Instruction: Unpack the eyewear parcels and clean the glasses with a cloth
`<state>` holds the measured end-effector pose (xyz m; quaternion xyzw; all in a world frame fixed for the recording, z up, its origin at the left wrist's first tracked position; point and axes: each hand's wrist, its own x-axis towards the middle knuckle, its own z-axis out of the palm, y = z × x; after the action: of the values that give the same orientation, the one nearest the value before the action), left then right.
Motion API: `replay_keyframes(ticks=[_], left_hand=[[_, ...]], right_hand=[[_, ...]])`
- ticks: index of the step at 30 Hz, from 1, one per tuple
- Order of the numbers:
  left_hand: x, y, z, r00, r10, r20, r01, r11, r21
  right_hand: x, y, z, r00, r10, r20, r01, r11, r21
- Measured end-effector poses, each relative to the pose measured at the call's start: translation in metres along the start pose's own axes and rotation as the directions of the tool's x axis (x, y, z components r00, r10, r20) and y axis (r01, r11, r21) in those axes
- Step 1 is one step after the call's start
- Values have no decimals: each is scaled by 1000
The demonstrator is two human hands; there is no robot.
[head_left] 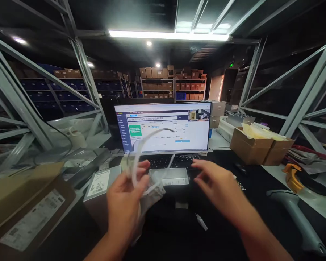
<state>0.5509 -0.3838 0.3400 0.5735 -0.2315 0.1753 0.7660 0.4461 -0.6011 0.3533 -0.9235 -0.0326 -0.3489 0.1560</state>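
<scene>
While the left hand (127, 190) holds a pale curved strand (145, 139) up before the monitor (194, 132), its grip is closed on it, thumb against fingers; whether the strand is cable or tubing, I cannot tell. A clear bag (152, 198) hangs by the same hand, nearer the wearer than the monitor. The right hand (214, 181) is bare, its grip parted, in front of the monitor's right side.

Handling this well, I judge, asks for a light pinch that does not kink the curve, the loose plastic folded away from the fingers, and both strand ends watched so neither snags.

Counted around the monitor: one keyboard (187, 159) just before it; one open pale box (176, 180) nearer than the keyboard; one small white piece (201, 222) on the desk (184, 243), nearer again. To the monitor's left and nearer stand one grey labelled box (100, 185) and one brown carton (29, 206). To its right are two open cartons (251, 148), one mouse (240, 169) and one scanner (296, 214). Two strand ends show; whether they belong to one piece is unclear.
</scene>
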Motion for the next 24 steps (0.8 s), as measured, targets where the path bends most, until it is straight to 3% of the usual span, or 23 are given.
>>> replay_keyframes(ticks=[2,5,9,11,13,16,18,20,22,24], left_hand=[[3,3,5,963,-253,-88,226,944,-241],[7,6,8,879,-471,-73,400,813,-423],[6,4,8,833,-553,13,508,755,-416],[4,0,9,816,-576,51,549,744,-380],[2,-3,9,806,-590,51,566,742,-359],[2,-10,9,813,-576,92,575,764,-293],[0,-13,8,820,-521,237,563,808,-173],[-2,-13,5,792,-410,453,450,893,21],[-7,-11,4,691,-294,661,210,956,206],[-13,-8,6,523,-279,805,-7,943,332]], right_hand=[[2,-20,30,969,-231,-88,221,969,-111],[3,-37,61,874,-461,-154,420,876,-235],[5,-34,67,779,-598,-189,522,786,-331],[6,-31,61,771,-619,-150,545,764,-345],[6,-29,55,791,-608,-69,559,764,-322],[8,-23,46,846,-528,74,529,814,-238],[10,-13,38,909,-411,73,417,890,-184],[9,1,28,981,-194,-24,189,973,-132],[5,19,17,988,93,-124,-94,996,0],[-4,38,7,926,350,-145,-311,921,235]])
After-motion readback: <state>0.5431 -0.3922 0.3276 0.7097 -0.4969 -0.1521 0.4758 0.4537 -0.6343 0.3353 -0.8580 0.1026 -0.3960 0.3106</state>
